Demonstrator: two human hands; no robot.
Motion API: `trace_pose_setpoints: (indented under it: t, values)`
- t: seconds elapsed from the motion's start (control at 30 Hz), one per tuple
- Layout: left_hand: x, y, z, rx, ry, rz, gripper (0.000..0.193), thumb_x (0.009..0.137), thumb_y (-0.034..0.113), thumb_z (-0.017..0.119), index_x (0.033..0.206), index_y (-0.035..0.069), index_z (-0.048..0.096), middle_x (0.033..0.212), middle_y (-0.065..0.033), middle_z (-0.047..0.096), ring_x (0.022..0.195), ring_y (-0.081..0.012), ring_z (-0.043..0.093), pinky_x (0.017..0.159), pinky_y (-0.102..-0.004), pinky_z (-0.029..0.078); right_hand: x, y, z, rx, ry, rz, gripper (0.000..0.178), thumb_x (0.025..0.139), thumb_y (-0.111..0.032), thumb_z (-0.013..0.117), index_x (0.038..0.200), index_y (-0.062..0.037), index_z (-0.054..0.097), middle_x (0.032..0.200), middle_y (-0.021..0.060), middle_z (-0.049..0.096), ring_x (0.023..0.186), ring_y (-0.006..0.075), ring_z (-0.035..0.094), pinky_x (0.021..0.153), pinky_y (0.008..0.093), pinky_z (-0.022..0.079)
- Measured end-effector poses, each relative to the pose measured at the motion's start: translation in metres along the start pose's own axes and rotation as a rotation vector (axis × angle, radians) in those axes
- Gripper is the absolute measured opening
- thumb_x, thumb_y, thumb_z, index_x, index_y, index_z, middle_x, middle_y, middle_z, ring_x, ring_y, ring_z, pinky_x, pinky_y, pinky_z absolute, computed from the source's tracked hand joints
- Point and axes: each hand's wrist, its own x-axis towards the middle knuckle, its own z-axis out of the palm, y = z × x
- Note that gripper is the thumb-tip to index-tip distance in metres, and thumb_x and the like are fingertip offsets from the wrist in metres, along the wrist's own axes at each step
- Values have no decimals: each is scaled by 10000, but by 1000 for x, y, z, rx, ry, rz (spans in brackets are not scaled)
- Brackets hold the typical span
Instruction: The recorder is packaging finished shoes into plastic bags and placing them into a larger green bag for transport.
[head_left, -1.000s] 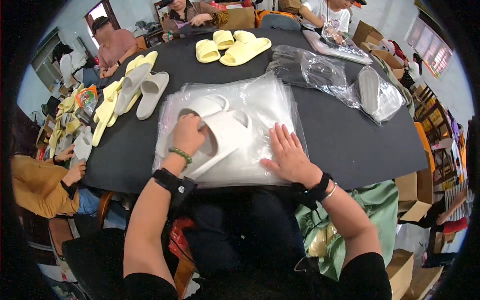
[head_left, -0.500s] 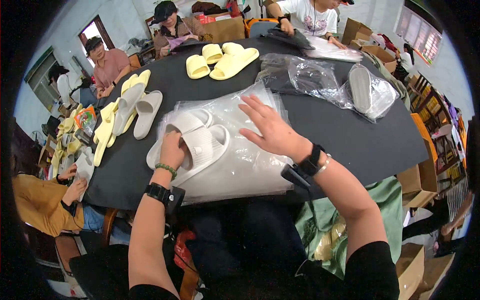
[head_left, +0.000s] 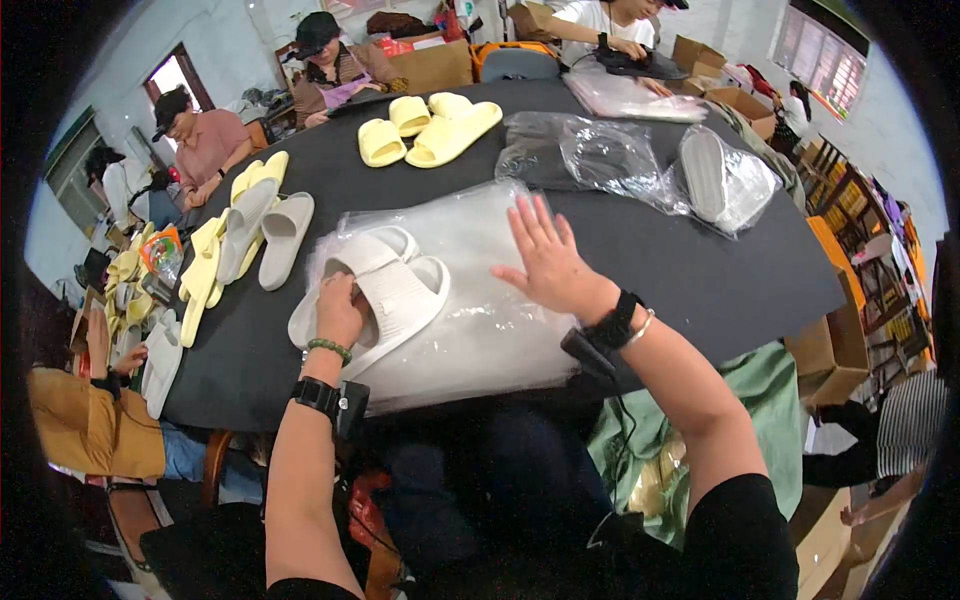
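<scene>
A pair of white slippers [head_left: 403, 305] lies on a stack of clear plastic bags [head_left: 470, 352] on the dark table in front of me. My left hand [head_left: 341, 312] is closed on the nearer slipper, its fingers reaching in at the foot opening under the strap; the fingertips are hidden. Over the right part of the bags, my right hand [head_left: 552, 262] is spread open with nothing in it. Whether its palm touches the plastic, I cannot tell.
Yellow slippers [head_left: 455, 132] stand at the back, with more yellow and grey slippers [head_left: 285, 240] on the left. A bagged grey pair [head_left: 712, 180] and crumpled plastic [head_left: 590, 150] lie at the right. Several people sit round the table [head_left: 700, 290]. Green cloth [head_left: 735, 410] hangs below its edge.
My right hand's fingers have turned more upright above the bags. My left hand stays on the slipper. Across the table, a person has moved a dark item to the right over the clear bags.
</scene>
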Motion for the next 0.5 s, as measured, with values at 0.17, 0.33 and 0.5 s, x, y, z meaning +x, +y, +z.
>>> trace_pose_setpoints:
  t: [0.17,0.33,0.5]
  values:
    - [3,-10,1,1,-48,-14,97,790,54,592,866,-4,577,903,-179,574,909,-404,522,794,-465,430,-89,-30,-1,83,-249,-33,848,926,-560,464,1453,73,262,1533,272,217,1446,388,179,1128,557,223]
    - [3,-7,4,0,-37,-13,157,800,43,576,942,-22,590,968,-189,587,937,-413,525,825,-471,430,-112,-27,-15,94,-148,-3,769,899,-479,548,1383,89,361,1487,280,298,1410,409,260,1110,546,270]
    - [-1,-11,5,32,0,13,168,796,33,586,955,-21,589,953,-189,583,929,-410,521,814,-475,426,-97,-34,-51,14,68,-120,453,828,-240,638,1182,27,543,1292,218,485,1263,372,431,1030,456,365]
